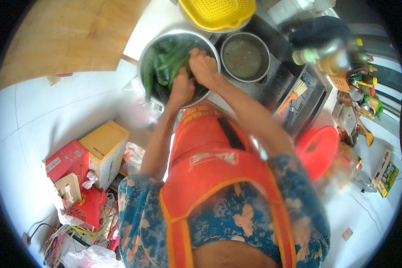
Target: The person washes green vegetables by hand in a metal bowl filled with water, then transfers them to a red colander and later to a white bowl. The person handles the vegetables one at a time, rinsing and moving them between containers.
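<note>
A round metal basin (144,50) holds long green vegetables (169,62), which look like peppers or okra and are partly blurred. Inside its right part, my left hand (182,86) has its fingers curled at the near end of the vegetables. My right hand (202,67) is close beside it, fingers bent down near the basin's right wall. Both hands hide what lies under their fingers, so whether either grips a vegetable cannot be told. To the right of the basin stands a metal pot (245,57) of cloudy liquid on the stove.
Beyond the basin is a yellow plastic colander (217,13). At right are an orange-handled brush (289,100), a red plastic basin (318,152) and bottles on a ledge. Cardboard boxes (104,139) and bags crowd the lower left; a wooden board (70,37) is at upper left.
</note>
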